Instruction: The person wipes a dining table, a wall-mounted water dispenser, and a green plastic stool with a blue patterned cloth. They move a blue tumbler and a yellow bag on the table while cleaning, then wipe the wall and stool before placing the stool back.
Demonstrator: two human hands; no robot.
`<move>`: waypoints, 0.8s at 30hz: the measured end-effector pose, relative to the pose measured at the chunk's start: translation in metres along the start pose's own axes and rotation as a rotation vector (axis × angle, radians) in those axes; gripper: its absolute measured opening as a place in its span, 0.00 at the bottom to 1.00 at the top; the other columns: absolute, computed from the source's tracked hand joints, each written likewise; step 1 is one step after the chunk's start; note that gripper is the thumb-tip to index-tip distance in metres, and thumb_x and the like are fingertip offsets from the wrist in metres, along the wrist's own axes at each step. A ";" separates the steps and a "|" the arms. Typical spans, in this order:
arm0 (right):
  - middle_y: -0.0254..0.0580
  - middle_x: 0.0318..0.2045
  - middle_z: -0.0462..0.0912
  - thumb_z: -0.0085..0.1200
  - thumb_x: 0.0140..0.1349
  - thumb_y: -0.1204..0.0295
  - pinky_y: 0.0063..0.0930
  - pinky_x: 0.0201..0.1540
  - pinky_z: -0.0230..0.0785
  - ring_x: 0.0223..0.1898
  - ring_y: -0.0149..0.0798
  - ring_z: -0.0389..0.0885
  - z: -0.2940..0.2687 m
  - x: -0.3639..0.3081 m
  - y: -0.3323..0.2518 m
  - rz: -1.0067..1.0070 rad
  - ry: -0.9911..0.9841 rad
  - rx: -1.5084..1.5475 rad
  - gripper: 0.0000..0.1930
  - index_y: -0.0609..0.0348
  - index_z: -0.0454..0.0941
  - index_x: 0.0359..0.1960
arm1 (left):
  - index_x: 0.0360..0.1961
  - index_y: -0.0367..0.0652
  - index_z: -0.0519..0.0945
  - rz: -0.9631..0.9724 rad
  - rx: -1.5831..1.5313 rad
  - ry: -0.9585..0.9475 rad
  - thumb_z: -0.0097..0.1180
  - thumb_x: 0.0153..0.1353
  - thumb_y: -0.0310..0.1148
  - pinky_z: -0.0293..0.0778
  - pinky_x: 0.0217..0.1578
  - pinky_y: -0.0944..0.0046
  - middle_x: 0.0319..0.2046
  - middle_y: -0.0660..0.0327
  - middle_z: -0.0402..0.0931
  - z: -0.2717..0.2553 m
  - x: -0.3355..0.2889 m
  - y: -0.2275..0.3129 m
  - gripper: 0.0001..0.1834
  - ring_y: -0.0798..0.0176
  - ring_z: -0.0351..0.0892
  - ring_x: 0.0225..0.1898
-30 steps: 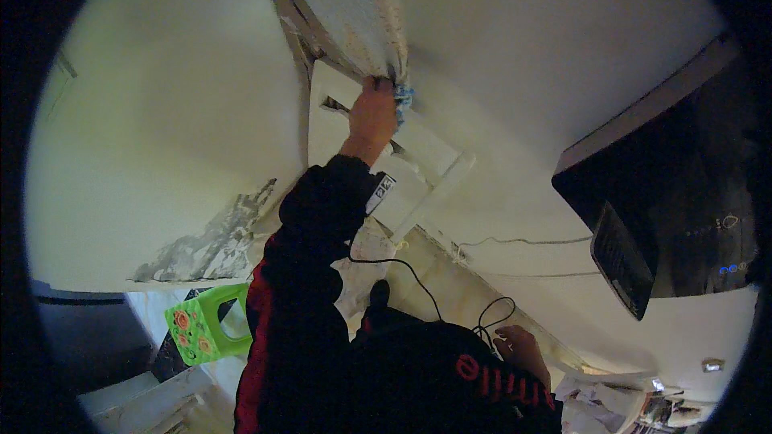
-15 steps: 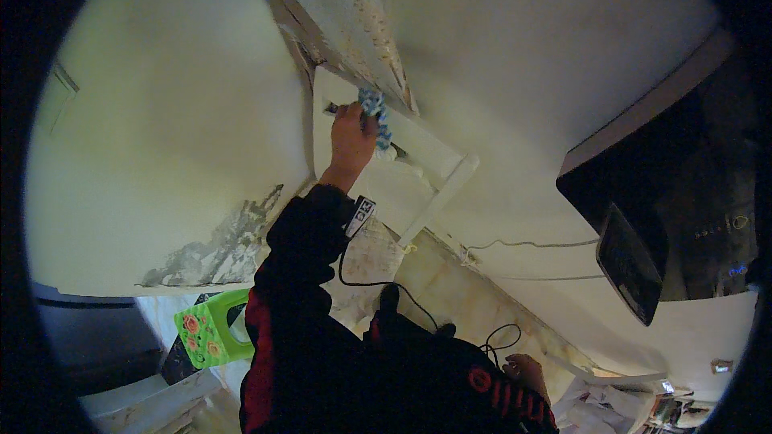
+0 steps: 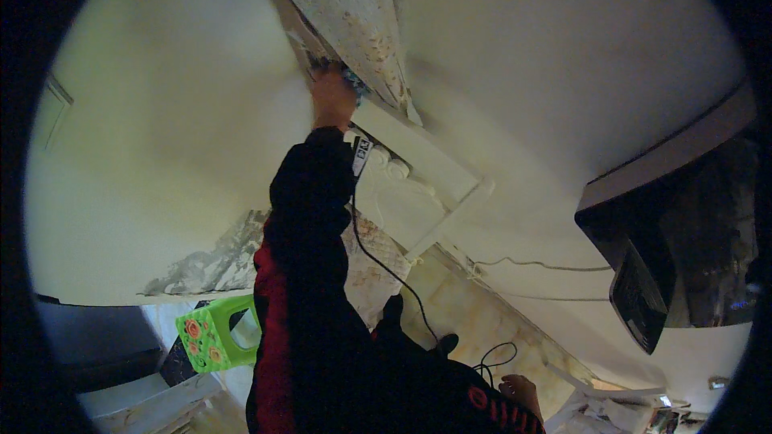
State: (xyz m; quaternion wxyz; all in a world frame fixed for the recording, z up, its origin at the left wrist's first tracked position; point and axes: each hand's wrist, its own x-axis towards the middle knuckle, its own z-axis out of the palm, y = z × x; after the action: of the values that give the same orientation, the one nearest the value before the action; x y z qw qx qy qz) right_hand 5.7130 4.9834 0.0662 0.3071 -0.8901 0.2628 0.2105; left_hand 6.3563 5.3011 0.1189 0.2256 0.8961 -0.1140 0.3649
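Note:
My left hand reaches far up and forward into the wall corner, its fingers closed on a crumpled blue-and-white cloth. The cloth is pressed at the far end of a white wooden furniture piece, just under a pale, flaking panel. My fingertips are partly hidden against the corner. Low on the right, beside my dark clothing, hangs my right hand; its fingers look loosely apart, with nothing visible in them. A small box-like device with a black cable sits at my left wrist.
A dark screen juts from the right wall, with cables running along the wall below it. A green stool with flower prints stands at lower left. Peeling grey plaster marks the left wall. My feet are on a tiled floor.
My left hand and the cloth have moved up and left, off the white furniture's top into the corner. The view has shifted slightly. My right hand still hangs low.

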 end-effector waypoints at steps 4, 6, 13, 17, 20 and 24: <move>0.50 0.34 0.81 0.58 0.55 0.67 0.37 0.34 0.74 0.31 0.46 0.82 -0.004 0.012 -0.003 -0.209 0.034 -0.042 0.12 0.59 0.79 0.38 | 0.42 0.33 0.74 0.000 0.010 -0.101 0.54 0.50 0.27 0.73 0.44 0.51 0.41 0.45 0.74 0.005 -0.030 0.026 0.16 0.44 0.72 0.46; 0.52 0.36 0.81 0.56 0.57 0.67 0.39 0.35 0.74 0.31 0.49 0.81 -0.011 0.023 -0.008 -0.246 -0.004 -0.029 0.11 0.60 0.79 0.38 | 0.39 0.34 0.74 0.004 -0.133 -0.134 0.54 0.50 0.28 0.73 0.42 0.51 0.39 0.45 0.74 0.007 -0.065 0.043 0.14 0.44 0.73 0.43; 0.52 0.40 0.80 0.57 0.57 0.72 0.36 0.35 0.74 0.35 0.46 0.81 -0.052 0.063 -0.048 -0.539 0.006 -0.200 0.14 0.64 0.76 0.44 | 0.32 0.35 0.75 -0.247 -0.538 -0.836 0.54 0.51 0.34 0.70 0.40 0.46 0.32 0.42 0.76 -0.073 -0.311 0.151 0.12 0.39 0.75 0.38; 0.52 0.43 0.77 0.58 0.57 0.73 0.34 0.36 0.74 0.36 0.44 0.79 -0.056 0.075 -0.072 -0.686 -0.013 0.071 0.20 0.63 0.71 0.52 | 0.32 0.34 0.74 -0.449 -0.707 -0.876 0.55 0.53 0.36 0.71 0.37 0.49 0.32 0.42 0.76 -0.144 -0.369 0.188 0.14 0.41 0.77 0.37; 0.53 0.46 0.74 0.58 0.57 0.72 0.33 0.36 0.73 0.35 0.43 0.78 -0.031 0.072 -0.094 -0.786 -0.157 0.149 0.25 0.64 0.66 0.56 | 0.32 0.33 0.74 -0.566 -0.754 -0.858 0.55 0.55 0.36 0.72 0.38 0.51 0.32 0.43 0.76 -0.198 -0.401 0.198 0.14 0.42 0.77 0.38; 0.51 0.48 0.72 0.61 0.53 0.72 0.31 0.35 0.73 0.37 0.41 0.77 0.019 0.051 -0.124 -0.991 -0.325 0.119 0.33 0.65 0.61 0.60 | 0.37 0.32 0.73 -0.770 -0.865 -0.716 0.53 0.57 0.36 0.72 0.38 0.52 0.32 0.43 0.76 -0.236 -0.432 0.200 0.16 0.42 0.77 0.38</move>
State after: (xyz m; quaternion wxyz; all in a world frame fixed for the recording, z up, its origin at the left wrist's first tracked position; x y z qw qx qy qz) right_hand 5.8222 5.0616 0.0794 0.4566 -0.8445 -0.2295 0.1602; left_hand 5.8343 5.2582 0.0271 0.6258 0.7674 0.0097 -0.1388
